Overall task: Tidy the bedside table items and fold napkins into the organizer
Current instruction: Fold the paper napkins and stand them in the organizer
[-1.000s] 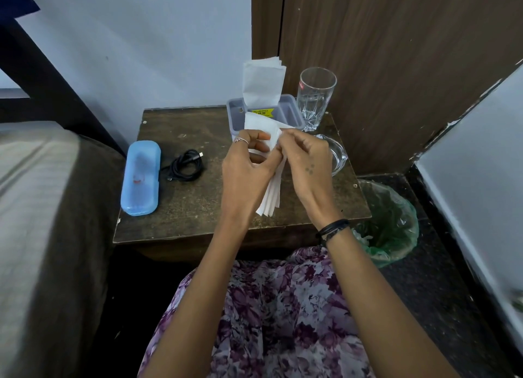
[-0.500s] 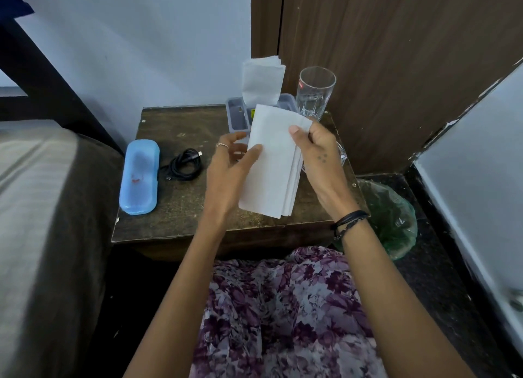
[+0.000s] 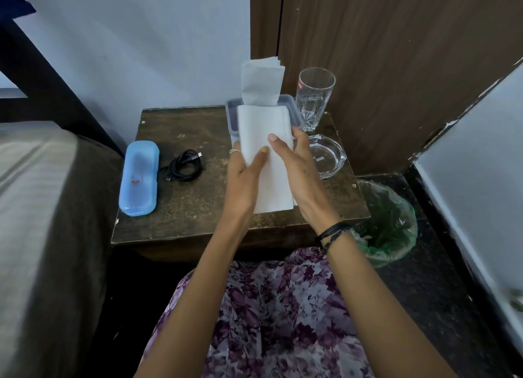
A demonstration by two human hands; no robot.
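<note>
White napkin (image 3: 267,154) between both hands, fingers behind seemingly hidden

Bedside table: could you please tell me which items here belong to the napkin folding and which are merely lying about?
Belonging to the job:
- folded napkin, held by left hand and right hand
- grey organizer
- napkins standing in it

Lying about:
- blue case
- black cable
- drinking glass
- glass dish
- bin

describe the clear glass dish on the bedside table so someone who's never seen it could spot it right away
Start at the dark wooden bedside table and go to its right edge, beside the brown wood panel. The dish sits there, nearer the viewer than the tall drinking glass and just right of the right hand. Both are clear, but the dish alone is low, shallow and round.
</note>
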